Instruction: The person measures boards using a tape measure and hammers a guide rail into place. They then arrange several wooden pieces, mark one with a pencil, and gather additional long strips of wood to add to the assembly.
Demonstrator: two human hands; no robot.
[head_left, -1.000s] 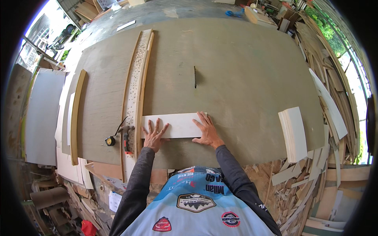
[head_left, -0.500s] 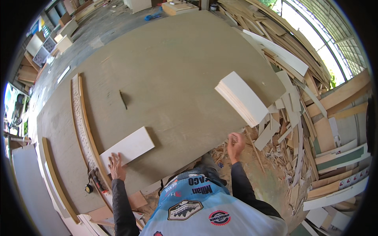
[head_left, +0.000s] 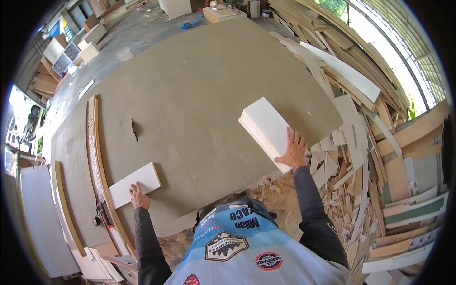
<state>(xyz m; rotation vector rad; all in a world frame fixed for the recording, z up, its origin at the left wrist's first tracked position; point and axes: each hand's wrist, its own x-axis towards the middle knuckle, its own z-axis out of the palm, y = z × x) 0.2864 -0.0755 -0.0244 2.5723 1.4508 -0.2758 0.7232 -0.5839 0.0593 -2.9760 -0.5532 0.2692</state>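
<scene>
Rests left hand (head_left: 138, 196) on near part of single white board (head_left: 137, 178), lower left of frame; fingers a bit spread, loosely bent, laid over top face rather than wrapped round. Cannot make out thumb placement. Has right hand (head_left: 294, 151) on near end of white board stack (head_left: 267, 126), right of centre; fingers wide apart, thumb out to the left, over top and right edge. Cannot tell if pinching any board. See single board lying flat on big grey-brown worktop (head_left: 199, 95), left end close up to wood-railed strip (head_left: 96, 156); stack also on worktop, slanting toward lower right, near worktop edge. Also note at lower left: hammer (head_left: 102, 210), with tape measure (head_left: 96, 221) just beside. Add thin dark rod (head_left: 135, 130) above single board, well apart; another wooden strip (head_left: 65, 209) farther left; scrap wood pile (head_left: 351, 137) down right side; blue bundle (head_left: 191, 23) on floor, top of frame.
</scene>
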